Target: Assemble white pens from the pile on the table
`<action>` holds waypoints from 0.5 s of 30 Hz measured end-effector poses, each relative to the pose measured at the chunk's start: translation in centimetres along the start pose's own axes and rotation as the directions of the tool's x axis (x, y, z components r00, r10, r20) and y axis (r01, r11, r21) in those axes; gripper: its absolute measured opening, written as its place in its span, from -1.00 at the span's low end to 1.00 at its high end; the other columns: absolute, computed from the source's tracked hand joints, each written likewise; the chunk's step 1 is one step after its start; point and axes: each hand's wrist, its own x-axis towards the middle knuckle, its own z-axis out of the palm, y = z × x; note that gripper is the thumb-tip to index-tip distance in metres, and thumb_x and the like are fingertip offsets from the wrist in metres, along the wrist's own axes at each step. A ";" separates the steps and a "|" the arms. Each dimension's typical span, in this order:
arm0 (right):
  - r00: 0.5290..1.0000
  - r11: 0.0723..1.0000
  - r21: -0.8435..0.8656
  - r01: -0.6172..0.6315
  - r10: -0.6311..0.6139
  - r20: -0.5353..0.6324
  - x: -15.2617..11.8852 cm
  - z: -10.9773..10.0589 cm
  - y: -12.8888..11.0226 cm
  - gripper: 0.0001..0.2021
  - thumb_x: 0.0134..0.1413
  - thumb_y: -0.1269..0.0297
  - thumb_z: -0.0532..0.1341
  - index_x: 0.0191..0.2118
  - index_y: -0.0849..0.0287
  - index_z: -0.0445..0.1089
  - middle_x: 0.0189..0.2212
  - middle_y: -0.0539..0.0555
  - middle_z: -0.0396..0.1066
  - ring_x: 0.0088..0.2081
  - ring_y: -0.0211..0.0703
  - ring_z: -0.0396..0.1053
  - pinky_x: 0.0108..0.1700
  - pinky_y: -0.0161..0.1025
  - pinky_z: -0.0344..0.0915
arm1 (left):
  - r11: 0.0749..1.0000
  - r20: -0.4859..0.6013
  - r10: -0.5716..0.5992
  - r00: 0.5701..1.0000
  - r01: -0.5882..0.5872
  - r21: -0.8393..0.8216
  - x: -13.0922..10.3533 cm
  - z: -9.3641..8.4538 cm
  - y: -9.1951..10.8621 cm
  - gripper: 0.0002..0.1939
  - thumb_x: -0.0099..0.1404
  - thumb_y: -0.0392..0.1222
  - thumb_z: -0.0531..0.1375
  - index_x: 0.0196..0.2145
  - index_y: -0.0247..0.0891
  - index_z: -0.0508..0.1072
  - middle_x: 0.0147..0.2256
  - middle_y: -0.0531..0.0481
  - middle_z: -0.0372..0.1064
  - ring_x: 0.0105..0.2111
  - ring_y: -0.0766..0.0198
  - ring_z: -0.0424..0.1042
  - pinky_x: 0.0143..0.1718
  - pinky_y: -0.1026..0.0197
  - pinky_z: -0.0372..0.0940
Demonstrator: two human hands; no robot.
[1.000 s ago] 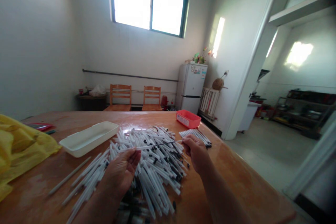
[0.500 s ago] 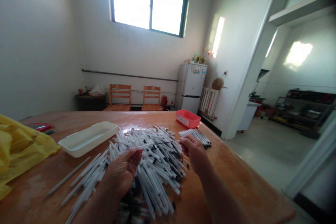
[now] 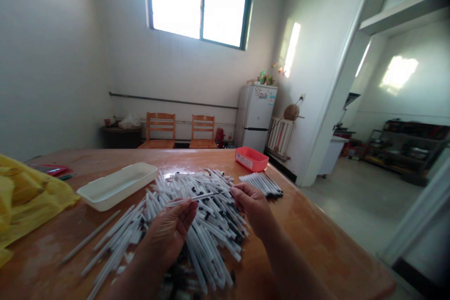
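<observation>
Over a heap of white pen barrels and black caps [image 3: 209,251], my left hand [image 3: 168,232] pinches a clear pen barrel [image 3: 202,196] between thumb and fingers. My right hand [image 3: 252,206] is closed on the outer end of a thin pen refill [image 3: 222,191], dark along its length. The refill runs in line with the barrel, its far part apparently inside it. Just beyond my right hand lies a neat row of pens with black ends [image 3: 264,184]. Both palms partly hide the heap below.
A cream tray [image 3: 94,198] stands left of the heap, near a yellow plastic bag [image 3: 31,201]. A red basket [image 3: 251,159] sits at the far right of the wooden table [image 3: 298,239]. Two chairs [image 3: 161,129] and a fridge [image 3: 256,115] are behind.
My right hand has moved left toward my left hand, and less of the dark refill shows between them. My left hand has shifted slightly to the right.
</observation>
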 end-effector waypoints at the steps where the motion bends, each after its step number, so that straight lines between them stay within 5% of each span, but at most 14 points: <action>1: 1.000 1.000 -0.022 0.001 0.000 0.019 -0.1 0.3 0.1 -0.74 0.13 0.08 0.25 -0.33 0.22 0.44 -0.62 -0.09 0.24 -0.59 -0.36 0.09 -0.55 -0.38 0.02 | 1.000 0.003 -0.001 1.000 0.001 0.008 -0.1 0.1 -0.1 -0.85 0.17 -0.53 0.25 -0.36 -0.34 0.44 -0.39 -0.03 0.50 -0.36 0.29 0.57 -0.27 0.30 0.51; 11: 0.986 0.964 -0.237 0.120 -0.088 0.143 -0.8 2.4 1.0 -0.70 0.25 0.10 0.15 -0.17 0.19 0.53 -0.56 -0.03 0.38 -0.58 -0.33 0.20 -0.52 -0.37 0.12 | 0.978 0.013 0.136 0.991 -0.136 0.160 -1.2 1.1 -0.9 -0.61 0.20 -0.55 0.23 -0.10 -0.24 0.28 -0.39 0.00 0.50 -0.38 0.32 0.57 -0.26 0.28 0.48; 15: 0.991 0.977 -0.202 0.065 -0.040 0.127 -0.9 2.8 1.1 -0.69 0.21 0.06 0.19 -0.18 0.20 0.52 -0.57 -0.03 0.38 -0.60 -0.33 0.21 -0.56 -0.38 0.12 | 0.970 0.020 0.168 0.986 -0.168 0.178 -1.4 1.2 -1.0 -0.62 0.22 -0.52 0.23 -0.08 -0.23 0.26 -0.41 0.01 0.49 -0.39 0.34 0.55 -0.26 0.29 0.47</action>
